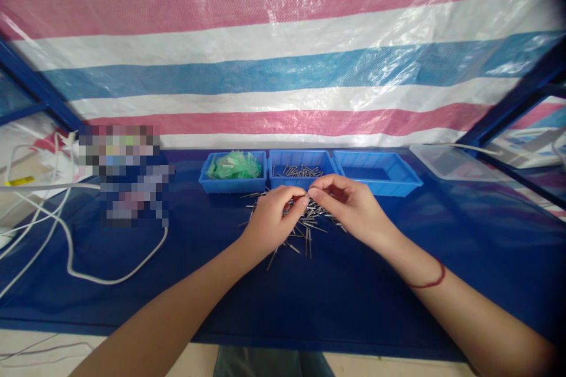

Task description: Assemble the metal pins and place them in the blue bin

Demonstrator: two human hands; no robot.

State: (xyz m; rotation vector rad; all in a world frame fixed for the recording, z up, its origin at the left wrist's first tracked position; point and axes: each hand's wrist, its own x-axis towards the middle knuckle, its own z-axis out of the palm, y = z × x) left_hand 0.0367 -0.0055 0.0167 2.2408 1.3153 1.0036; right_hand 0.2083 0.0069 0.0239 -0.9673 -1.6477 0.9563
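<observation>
My left hand (274, 215) and my right hand (351, 206) meet fingertip to fingertip above a loose pile of thin metal pins (305, 227). Some of these pins have a thicker part and look like blind rivets. Both hands are closed in a pinch. What lies between the fingertips is too small and covered to make out. Just behind the hands stands a blue bin (300, 158) holding more of the pins, its front partly hidden by my right hand.
Left of the middle bin, another blue bin (212, 186) contains green plastic pieces (234, 164). A third blue bin (375, 174) stands on the right, beside a clear plastic lid or tray (446, 165). White cables (110, 280) loop across the blue tabletop (354, 300) at left. A striped sheet (283, 76) hangs behind.
</observation>
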